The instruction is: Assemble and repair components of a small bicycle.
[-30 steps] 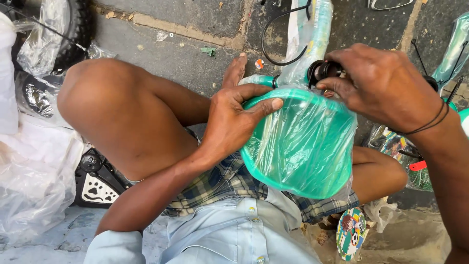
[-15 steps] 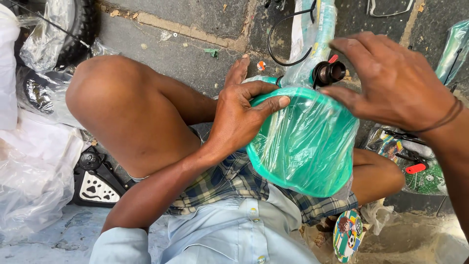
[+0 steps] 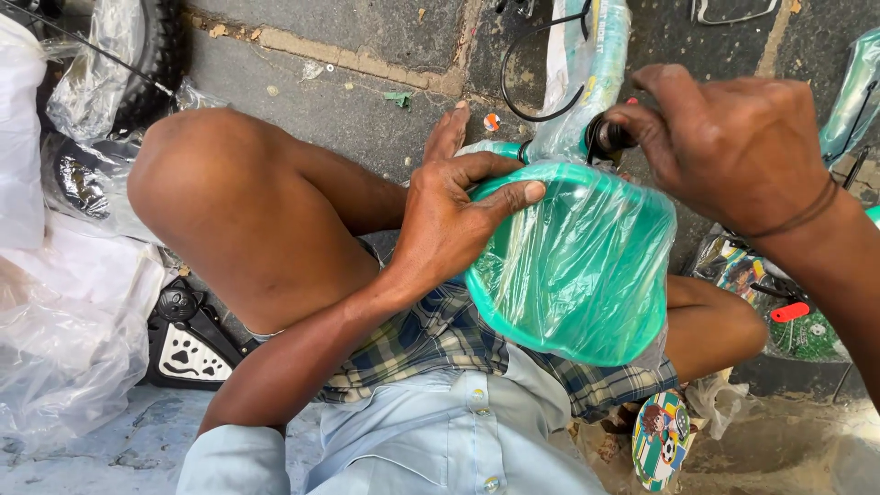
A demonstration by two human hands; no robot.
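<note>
- Two hands work over the person's lap.
- Left hand [image 3: 449,215] grasps the plastic-wrapped green basket [image 3: 573,261] at its rim.
- Right hand [image 3: 733,147] pinches a black knob [image 3: 607,136] above the basket.

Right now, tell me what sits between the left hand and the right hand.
In the head view, the rim of the green plastic-wrapped basket and the wrapped bike frame tube lie between the left hand and the right hand. The left hand holds the rim.
</note>
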